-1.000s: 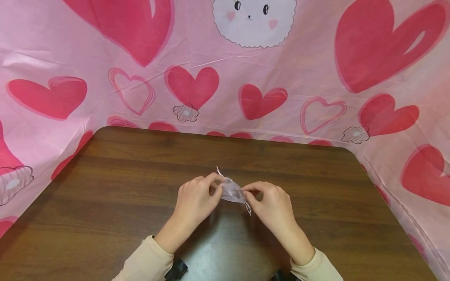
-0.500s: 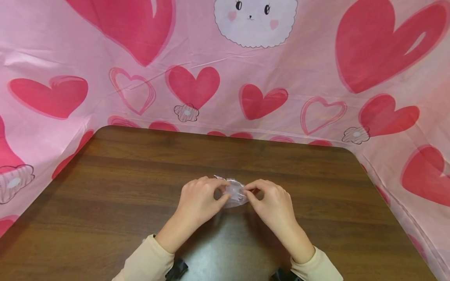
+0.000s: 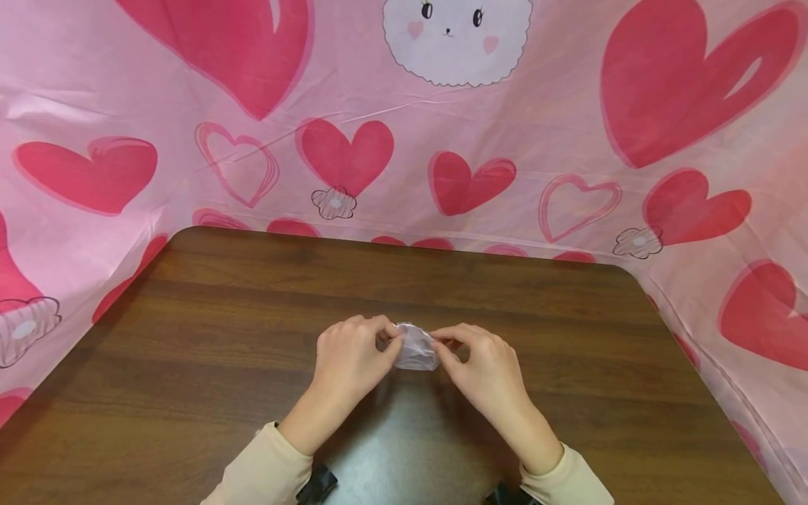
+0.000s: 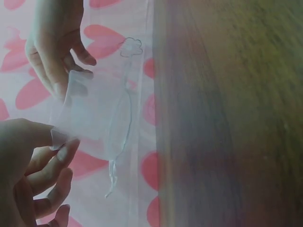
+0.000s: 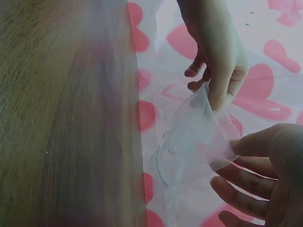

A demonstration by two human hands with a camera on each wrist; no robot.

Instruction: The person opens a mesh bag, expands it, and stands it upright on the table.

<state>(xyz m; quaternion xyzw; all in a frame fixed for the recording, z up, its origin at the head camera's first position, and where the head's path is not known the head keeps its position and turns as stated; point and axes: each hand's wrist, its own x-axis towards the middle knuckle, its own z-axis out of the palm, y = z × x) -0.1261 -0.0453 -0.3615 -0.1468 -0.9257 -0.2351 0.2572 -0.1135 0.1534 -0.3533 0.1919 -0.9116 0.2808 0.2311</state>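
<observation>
A small sheer white drawstring pouch [image 3: 416,348] is stretched between both hands, raised over the table. In the head view my left hand [image 3: 353,354] pinches its left corner between thumb and fingers. At the opposite corner, thumb and fingertips of my right hand [image 3: 486,361] pinch the fabric. The left wrist view has the pouch [image 4: 92,111] with its thin white cord running along the side away from the pinched edge, a loose cord end dangling. From the right wrist the see-through fabric [image 5: 189,137] looks slack, and nothing shows inside it.
The brown wood-grain table [image 3: 252,294] has rounded far corners. Around its back and sides hangs a pink cloth [image 3: 410,126] printed with red hearts. Dark straps [image 3: 318,484] sit at the wrists by the beige sleeves [image 3: 261,466].
The pouch has turned between the hands, and its cord ends no longer stick out at the sides in the head view. My left hand moved slightly right, then back left.
</observation>
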